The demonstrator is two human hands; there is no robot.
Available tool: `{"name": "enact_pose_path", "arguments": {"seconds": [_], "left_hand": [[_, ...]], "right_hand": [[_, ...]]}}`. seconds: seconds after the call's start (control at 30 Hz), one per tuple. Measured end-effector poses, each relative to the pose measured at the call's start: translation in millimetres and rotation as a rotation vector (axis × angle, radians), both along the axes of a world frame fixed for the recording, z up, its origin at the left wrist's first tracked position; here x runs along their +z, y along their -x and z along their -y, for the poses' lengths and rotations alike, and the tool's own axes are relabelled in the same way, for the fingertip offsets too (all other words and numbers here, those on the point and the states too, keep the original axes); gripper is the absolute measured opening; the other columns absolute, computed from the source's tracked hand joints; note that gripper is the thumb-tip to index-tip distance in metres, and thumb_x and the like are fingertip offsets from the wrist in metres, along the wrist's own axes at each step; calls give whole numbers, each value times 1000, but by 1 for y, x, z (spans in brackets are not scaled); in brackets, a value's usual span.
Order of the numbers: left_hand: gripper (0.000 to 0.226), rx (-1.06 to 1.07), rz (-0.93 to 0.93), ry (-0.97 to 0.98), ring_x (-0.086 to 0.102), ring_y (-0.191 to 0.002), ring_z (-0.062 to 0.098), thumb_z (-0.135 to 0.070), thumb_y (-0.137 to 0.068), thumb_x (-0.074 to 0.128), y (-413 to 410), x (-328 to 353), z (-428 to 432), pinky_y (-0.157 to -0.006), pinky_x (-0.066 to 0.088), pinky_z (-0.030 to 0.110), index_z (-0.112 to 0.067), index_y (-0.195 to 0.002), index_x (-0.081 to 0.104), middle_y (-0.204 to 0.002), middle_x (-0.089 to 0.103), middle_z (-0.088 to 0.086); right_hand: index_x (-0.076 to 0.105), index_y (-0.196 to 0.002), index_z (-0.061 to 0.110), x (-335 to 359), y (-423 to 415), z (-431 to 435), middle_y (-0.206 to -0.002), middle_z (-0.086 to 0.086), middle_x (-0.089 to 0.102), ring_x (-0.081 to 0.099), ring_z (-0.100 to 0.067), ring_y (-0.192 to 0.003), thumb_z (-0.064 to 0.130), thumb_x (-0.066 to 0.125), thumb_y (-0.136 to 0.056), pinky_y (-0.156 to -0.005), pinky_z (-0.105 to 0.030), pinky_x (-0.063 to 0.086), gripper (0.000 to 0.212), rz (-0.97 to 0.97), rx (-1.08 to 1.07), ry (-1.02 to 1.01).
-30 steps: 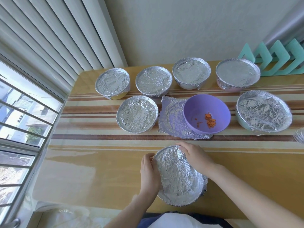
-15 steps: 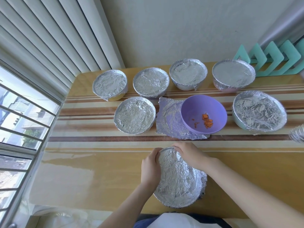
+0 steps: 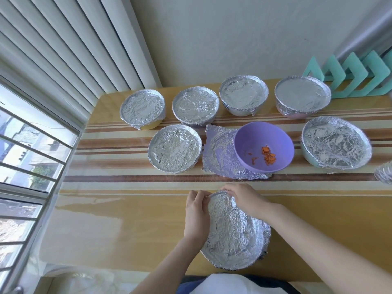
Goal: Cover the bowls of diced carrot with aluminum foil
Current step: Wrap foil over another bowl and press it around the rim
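Eight bowls stand in full view on the striped wooden table (image 3: 131, 209); seven are capped with aluminum foil and one is bare. The nearest foil-covered bowl (image 3: 235, 232) sits at the table's front edge, just before the person, and both hands are on it; the left hand (image 3: 197, 215) clasps its left side, fingers curled and pinching the foil at the far-left rim; the right hand (image 3: 246, 200) lies over the far rim, fingers bent down around the foil edge; the two sets of fingertips come near each other there, though whether they touch cannot be told. Four covered bowls form the back row: the back-left bowl (image 3: 142, 109), showing yellow beneath its foil; the second back bowl (image 3: 195, 106); the third back bowl (image 3: 244, 96); and the back-right bowl (image 3: 302, 95), showing pink beneath. The middle row holds three bowls; the middle-left bowl (image 3: 174, 151) and the middle-right bowl (image 3: 336, 145) are covered, and between them the purple bowl (image 3: 250, 143) stands open, with one small heap of diced carrot (image 3: 268, 159) inside; it rests on the right part of one loose foil sheet (image 3: 218, 153), which lies crinkled and flat on the table. One more foil-wrapped thing (image 3: 385, 174) is cut off at the right edge; what it is cannot be told. One teal zigzag piece (image 3: 350, 81) lies at the back right; vertical blinds (image 3: 74, 49) hang at the left above one barred window (image 3: 25, 155).
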State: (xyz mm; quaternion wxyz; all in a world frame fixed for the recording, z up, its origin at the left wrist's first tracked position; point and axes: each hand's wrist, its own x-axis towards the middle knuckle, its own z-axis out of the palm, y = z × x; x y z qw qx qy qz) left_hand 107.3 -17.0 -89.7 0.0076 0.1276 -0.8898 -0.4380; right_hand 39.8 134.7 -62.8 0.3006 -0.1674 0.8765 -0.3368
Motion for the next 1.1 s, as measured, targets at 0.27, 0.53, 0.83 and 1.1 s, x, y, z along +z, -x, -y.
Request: {"name": "enact_pose_path", "arguments": {"seconds": [0.27, 0.53, 0.83, 1.1], "left_hand": [[20, -13, -21, 10, 49, -82, 3, -4, -93, 49, 0, 2, 0, -76, 33, 4, -14, -92, 66, -88, 48, -4], [8, 6, -21, 13, 49, -81, 13, -6, -91, 54, 1, -2, -1, -74, 34, 10, -9, -86, 59, -87, 53, -2], [7, -14, -63, 47, 47, -77, 11, -4, -90, 56, 1, -4, 0, -72, 33, 8, -8, -84, 60, -83, 51, -2], [10, -23, -66, 33, 45, -77, 11, -3, -91, 53, 0, -3, -2, -71, 32, 13, -8, -83, 57, -84, 49, -1]], "right_hand": [[55, -129, 14, -9, 3, 4, -129, -5, 58, 52, -15, -119, 2, 41, -98, -98, -24, 40, 36, -26, 77, -53], [54, -129, 11, -10, 11, 7, -132, -7, 55, 49, -20, -122, 2, 38, -98, -99, -28, 38, 36, 20, 121, -87], [52, -131, 11, -9, 17, 15, -133, -8, 53, 47, -19, -120, 3, 36, -98, -86, -21, 33, 37, 85, 151, -129], [58, -124, 19, -9, 19, 13, -120, 0, 57, 51, -12, -98, 4, 37, -97, -83, -27, 39, 38, 102, 198, -115]]}}
